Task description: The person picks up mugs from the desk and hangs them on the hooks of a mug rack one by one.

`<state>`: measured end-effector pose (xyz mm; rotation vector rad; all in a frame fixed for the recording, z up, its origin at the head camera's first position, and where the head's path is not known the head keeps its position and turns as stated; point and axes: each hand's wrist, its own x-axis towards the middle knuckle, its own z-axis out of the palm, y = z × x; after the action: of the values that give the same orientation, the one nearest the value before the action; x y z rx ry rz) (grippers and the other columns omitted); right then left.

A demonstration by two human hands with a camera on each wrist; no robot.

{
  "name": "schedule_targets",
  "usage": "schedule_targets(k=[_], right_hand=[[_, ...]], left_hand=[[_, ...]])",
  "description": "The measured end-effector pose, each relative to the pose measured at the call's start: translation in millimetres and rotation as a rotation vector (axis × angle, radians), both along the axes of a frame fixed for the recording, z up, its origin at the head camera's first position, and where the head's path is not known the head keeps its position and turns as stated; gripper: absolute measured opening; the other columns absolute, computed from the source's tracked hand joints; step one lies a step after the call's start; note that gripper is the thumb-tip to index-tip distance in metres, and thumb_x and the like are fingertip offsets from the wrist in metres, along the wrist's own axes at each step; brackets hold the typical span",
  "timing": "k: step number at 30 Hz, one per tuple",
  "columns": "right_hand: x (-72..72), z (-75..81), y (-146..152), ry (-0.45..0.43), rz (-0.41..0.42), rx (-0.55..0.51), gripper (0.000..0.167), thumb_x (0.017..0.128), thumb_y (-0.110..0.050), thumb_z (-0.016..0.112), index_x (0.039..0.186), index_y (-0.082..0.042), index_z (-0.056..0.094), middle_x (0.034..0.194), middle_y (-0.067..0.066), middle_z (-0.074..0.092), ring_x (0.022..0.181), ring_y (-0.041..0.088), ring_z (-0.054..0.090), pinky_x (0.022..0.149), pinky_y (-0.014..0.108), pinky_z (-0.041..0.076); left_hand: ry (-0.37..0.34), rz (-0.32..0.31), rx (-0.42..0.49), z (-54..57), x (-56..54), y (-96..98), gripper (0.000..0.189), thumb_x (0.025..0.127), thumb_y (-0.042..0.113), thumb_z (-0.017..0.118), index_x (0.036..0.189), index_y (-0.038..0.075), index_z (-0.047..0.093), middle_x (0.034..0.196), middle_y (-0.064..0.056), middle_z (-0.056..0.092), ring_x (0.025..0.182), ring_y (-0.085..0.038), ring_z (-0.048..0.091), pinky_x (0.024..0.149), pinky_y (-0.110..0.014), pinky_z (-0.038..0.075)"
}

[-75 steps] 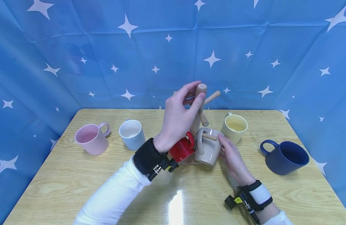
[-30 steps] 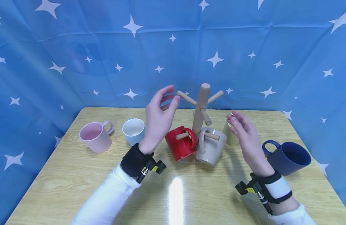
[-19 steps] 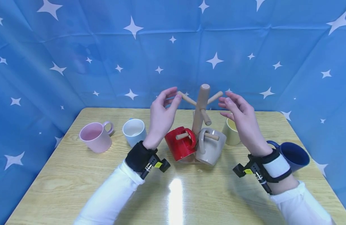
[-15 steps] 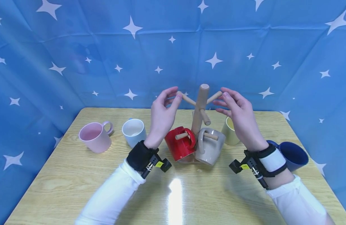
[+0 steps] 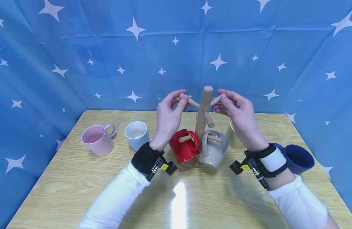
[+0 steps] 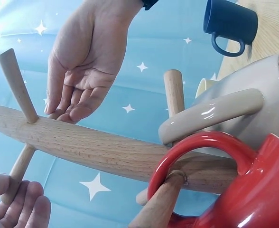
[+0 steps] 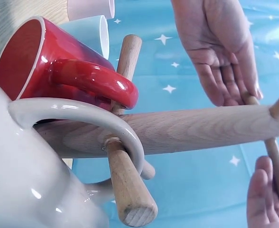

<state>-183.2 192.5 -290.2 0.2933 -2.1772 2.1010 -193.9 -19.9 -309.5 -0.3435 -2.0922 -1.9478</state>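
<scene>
A wooden mug tree (image 5: 202,111) stands mid-table, its post leaning slightly in the head view. My left hand (image 5: 168,119) pinches its upper left peg (image 5: 193,102) near the tip, between thumb and fingers. On the other side, my right hand (image 5: 242,119) pinches the upper right peg (image 5: 214,101) the same way. Another upper peg (image 5: 209,120) points toward me, bare. Lower down, a red mug (image 5: 181,151) and a glossy light-grey mug (image 5: 214,154) hang side by side by their handles on lower pegs. The left wrist view shows the red handle (image 6: 201,140) looped over its peg.
On the left of the wooden table (image 5: 78,190) stand a pink mug (image 5: 98,143) and a light blue mug (image 5: 138,138). Behind my right hand is a pale yellow mug (image 5: 234,140), with a navy mug (image 5: 300,160) farther right. A star-patterned blue curtain (image 5: 176,54) surrounds the table.
My left hand left the post's top and moved to the upper left peg. My right hand let go of the light-grey mug and rose to the upper right peg.
</scene>
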Motion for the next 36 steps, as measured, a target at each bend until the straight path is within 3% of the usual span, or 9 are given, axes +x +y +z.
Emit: schedule_targets(k=[17, 24, 36], right_hand=[[0.3, 1.6, 4.0, -0.040, -0.026, -0.064, 0.044, 0.108, -0.029, 0.058, 0.140, 0.001, 0.055, 0.100, -0.011, 0.076, 0.092, 0.002, 0.074, 0.091, 0.015, 0.060], [3.2, -1.2, 5.2, -0.039, -0.013, -0.114, 0.033, 0.107, -0.028, 0.059, 0.130, -0.006, 0.059, 0.101, -0.009, 0.078, 0.097, 0.002, 0.074, 0.092, 0.016, 0.060], [23.6, -4.2, 9.2, -0.063, -0.074, -0.139, 0.031, 0.105, -0.030, 0.063, 0.127, -0.009, 0.061, 0.106, -0.007, 0.078, 0.099, 0.003, 0.078, 0.094, 0.017, 0.060]], left_hand=[[-0.005, -0.027, -0.015, 6.1, -7.6, 3.4, 0.033, 0.103, 0.010, 0.067, 0.135, 0.000, 0.067, 0.116, -0.022, 0.075, 0.106, -0.033, 0.076, 0.100, -0.032, 0.061], [-0.015, -0.051, -0.017, 8.4, -11.9, 4.9, 0.035, 0.103, 0.009, 0.065, 0.137, -0.001, 0.065, 0.117, -0.025, 0.072, 0.109, -0.036, 0.074, 0.100, -0.033, 0.062], [-0.056, -0.128, -0.050, 13.8, -20.9, 12.2, 0.035, 0.105, 0.010, 0.063, 0.138, -0.001, 0.065, 0.119, -0.025, 0.073, 0.112, -0.035, 0.075, 0.100, -0.032, 0.061]])
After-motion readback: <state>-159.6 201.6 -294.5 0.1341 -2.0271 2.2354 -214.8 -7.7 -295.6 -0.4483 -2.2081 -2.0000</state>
